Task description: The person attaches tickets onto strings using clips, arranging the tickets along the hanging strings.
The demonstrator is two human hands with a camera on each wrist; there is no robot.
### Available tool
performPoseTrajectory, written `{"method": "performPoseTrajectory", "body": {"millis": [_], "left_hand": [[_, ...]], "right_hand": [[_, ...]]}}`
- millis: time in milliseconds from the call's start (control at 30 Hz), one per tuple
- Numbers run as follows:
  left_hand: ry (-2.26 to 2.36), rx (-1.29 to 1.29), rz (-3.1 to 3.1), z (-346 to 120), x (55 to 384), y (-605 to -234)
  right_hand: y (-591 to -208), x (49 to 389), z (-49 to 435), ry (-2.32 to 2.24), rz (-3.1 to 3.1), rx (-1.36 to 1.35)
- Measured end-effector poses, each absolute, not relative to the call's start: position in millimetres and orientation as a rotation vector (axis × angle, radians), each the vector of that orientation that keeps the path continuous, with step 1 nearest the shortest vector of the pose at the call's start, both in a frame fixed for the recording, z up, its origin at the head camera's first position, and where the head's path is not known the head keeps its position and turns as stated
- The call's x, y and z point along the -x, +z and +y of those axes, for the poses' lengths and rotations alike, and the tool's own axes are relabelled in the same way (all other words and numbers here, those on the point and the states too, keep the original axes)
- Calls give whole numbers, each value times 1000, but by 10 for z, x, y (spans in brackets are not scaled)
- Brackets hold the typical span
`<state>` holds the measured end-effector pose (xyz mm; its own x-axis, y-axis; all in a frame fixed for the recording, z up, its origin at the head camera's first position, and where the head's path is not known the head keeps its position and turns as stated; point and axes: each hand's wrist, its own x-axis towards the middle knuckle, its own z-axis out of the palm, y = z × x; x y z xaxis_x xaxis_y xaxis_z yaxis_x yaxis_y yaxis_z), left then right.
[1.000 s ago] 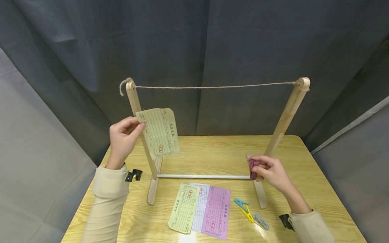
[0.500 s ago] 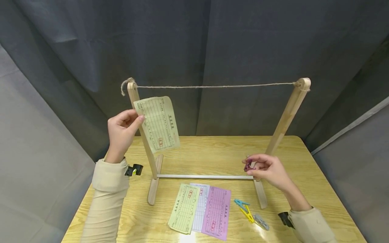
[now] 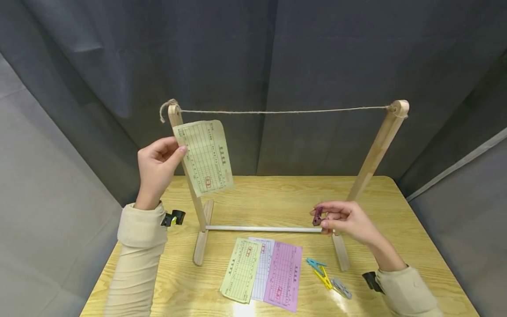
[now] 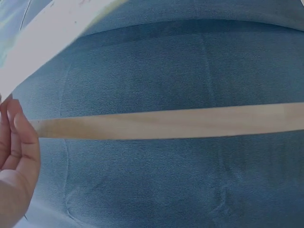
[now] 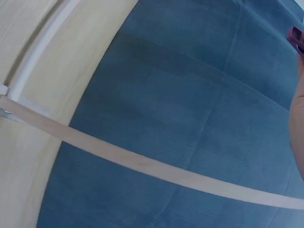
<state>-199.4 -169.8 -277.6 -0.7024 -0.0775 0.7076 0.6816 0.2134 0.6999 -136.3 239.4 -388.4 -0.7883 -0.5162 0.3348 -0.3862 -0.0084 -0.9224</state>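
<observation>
My left hand [image 3: 157, 165] pinches the left edge of a pale yellow-green printed slip [image 3: 206, 156] between thumb and fingers. The slip hangs in front of the left post, a little below the twine [image 3: 277, 112], apart from it. In the left wrist view the slip [image 4: 52, 40] rises pale above the fingertips [image 4: 26, 128]. Over the right foot of the wooden stand, my right hand [image 3: 350, 220] holds a dark purple clothespin [image 3: 318, 216] between thumb and fingers. Part of that clothespin [image 5: 295, 39] shows at the right wrist view's edge.
On the table [image 3: 190, 286] lie a yellow-green slip [image 3: 240, 270], a white slip [image 3: 259, 275] and a purple slip [image 3: 283, 277], overlapping. Beside them are a blue clothespin [image 3: 315, 264], a yellow one and a grey clothespin [image 3: 341, 288]. The left post [image 3: 192, 189] and right post [image 3: 374, 158] stand upright.
My left hand has raised the slip toward the twine. My right hand has shifted slightly left, and the purple clothespin has turned in its fingers.
</observation>
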Motion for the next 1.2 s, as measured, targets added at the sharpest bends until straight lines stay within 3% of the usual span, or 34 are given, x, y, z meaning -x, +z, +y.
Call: {"method": "performPoseTrajectory", "body": {"millis": [667, 1200], "left_hand": [[-1682, 397, -1798, -1658, 2039, -2674], [-1832, 350, -1712, -1622, 2040, -2632]], "right_hand": [[-3125, 1599, 2038, -1861, 2317, 1199], [-2367, 1749, 1755, -1702, 2500, 1115]]}}
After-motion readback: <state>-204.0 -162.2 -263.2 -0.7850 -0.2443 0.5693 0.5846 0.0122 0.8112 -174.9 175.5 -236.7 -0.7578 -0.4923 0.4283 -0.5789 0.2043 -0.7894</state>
